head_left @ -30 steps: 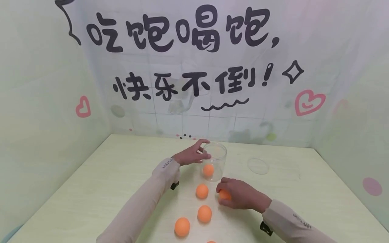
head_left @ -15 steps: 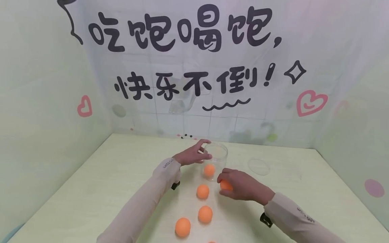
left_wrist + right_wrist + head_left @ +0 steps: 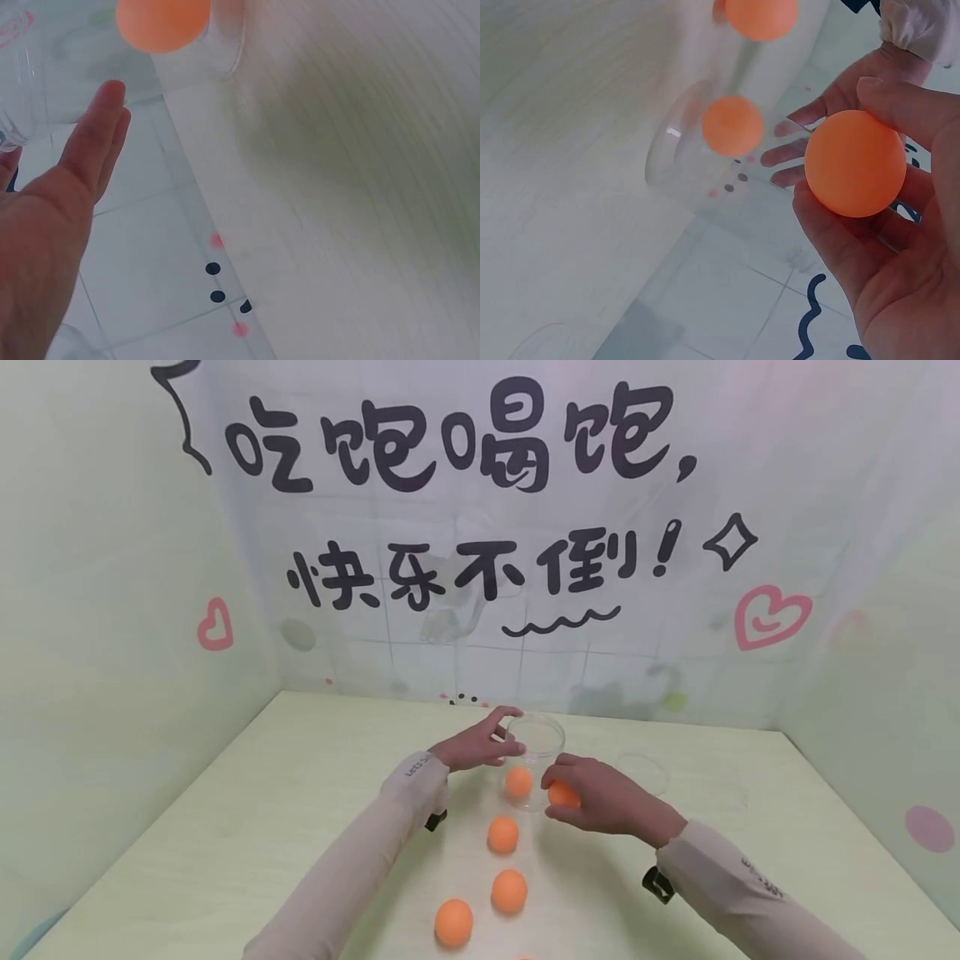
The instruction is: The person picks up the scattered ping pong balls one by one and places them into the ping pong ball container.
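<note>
A clear plastic jar [image 3: 537, 758] stands upright near the back of the table, with one orange ball [image 3: 519, 782] at its bottom. Around the left side of its upper part my left hand [image 3: 476, 745] holds it, thumb in front and fingers behind. Between thumb and fingers my right hand [image 3: 600, 795] pinches another orange ball [image 3: 855, 163], just right of the jar and below its rim. In the left wrist view the fingers [image 3: 91, 139] lie along the see-through wall. The right wrist view shows the held ball apart from the jar.
Loose orange balls lie on the table [image 3: 300, 827] in front of the jar: a near one [image 3: 503, 835], a middle one [image 3: 509, 891], a left one [image 3: 453, 923] and one cut off below. A clear round lid [image 3: 643, 774] lies to the right. A printed cloth [image 3: 337, 668] hangs behind.
My right hand has lifted its orange ball from the table and moved it up and away from me, beside the jar. The left hand and the jar have stayed put.
</note>
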Tool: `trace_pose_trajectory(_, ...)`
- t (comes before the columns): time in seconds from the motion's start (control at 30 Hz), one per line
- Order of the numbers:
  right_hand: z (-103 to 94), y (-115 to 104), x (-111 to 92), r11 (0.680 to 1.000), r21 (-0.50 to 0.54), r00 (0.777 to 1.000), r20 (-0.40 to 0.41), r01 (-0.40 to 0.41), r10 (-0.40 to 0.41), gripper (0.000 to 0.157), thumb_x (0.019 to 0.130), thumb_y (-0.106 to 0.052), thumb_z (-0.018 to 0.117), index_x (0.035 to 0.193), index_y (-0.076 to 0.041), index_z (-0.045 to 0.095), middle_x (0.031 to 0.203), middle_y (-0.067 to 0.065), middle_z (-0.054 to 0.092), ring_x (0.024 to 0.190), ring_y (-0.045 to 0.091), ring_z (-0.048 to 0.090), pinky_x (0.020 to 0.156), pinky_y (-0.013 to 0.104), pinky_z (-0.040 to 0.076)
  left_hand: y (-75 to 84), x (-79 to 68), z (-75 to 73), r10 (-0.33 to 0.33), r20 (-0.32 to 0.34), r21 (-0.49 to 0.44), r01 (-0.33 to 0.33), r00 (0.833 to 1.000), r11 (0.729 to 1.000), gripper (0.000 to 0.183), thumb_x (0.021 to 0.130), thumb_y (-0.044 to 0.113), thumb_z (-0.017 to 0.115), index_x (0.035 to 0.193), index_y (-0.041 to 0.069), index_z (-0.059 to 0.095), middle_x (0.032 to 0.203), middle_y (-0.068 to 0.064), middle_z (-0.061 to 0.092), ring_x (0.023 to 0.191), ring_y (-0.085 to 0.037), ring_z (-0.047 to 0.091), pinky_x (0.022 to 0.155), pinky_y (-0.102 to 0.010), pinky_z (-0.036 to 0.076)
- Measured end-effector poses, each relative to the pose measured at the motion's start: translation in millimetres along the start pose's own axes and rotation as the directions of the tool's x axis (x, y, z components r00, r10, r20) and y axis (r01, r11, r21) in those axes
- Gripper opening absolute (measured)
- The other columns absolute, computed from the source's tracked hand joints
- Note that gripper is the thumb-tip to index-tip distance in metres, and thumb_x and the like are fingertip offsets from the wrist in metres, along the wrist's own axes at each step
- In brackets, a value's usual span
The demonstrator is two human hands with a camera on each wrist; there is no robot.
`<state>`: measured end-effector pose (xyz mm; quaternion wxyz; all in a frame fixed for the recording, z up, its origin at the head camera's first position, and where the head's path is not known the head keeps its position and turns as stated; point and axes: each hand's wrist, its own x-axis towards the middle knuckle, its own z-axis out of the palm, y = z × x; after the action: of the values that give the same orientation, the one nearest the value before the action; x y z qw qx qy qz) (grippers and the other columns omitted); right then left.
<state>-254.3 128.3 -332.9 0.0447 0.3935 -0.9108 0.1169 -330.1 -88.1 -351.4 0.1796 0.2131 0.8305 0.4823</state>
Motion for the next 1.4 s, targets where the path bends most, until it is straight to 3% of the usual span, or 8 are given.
trace_pose_trajectory(0.73,-41.7,16.5,27.6,0.998,-0.054,0.995,-0.092,-0.027,0.022,0.021,0.078,-0.023,0.066,0.094,-0.011,0.063,0.085,-0.003,0.055,0.066,0.008,0.047,0.058,0.02,0.042,-3.3,3.7,-1.7,0.005,0.006,-0.017,-0.005,1.0,1.0,0.06,0.086,0.034,0.057,0.136,0.026,0.024,0.116,-0.011,0.047,0.112,-0.031,0.049,0.087,-0.034,0.048)
trace_pose_trajectory(1.13,-46.7,19.2,50.3,1.0,0.002,0.992,-0.126,-0.005,0.005,0.017,0.078,-0.02,0.065,0.092,-0.011,0.063,0.083,-0.002,0.055,0.067,0.011,0.047,0.058,0.022,0.041,3.4,-3.2,-1.4,0.024,0.022,-0.038,-0.023,0.999,0.999,0.061,0.088,0.03,0.054,0.138,0.02,0.021,0.117,-0.014,0.046,0.111,-0.028,0.05,0.087,-0.035,0.048)
trace_pose_trajectory(1.4,-39.3,18.4,61.5,0.999,0.026,0.995,-0.089,-0.046,0.048,0.019,0.078,-0.02,0.065,0.094,-0.009,0.064,0.084,0.0,0.055,0.065,0.011,0.047,0.055,0.02,0.042,-4.9,2.5,-0.6,0.021,0.018,-0.024,-0.021,1.0,0.999,0.06,0.086,0.036,0.056,0.136,0.026,0.023,0.115,-0.01,0.047,0.108,-0.024,0.051,0.086,-0.033,0.049)
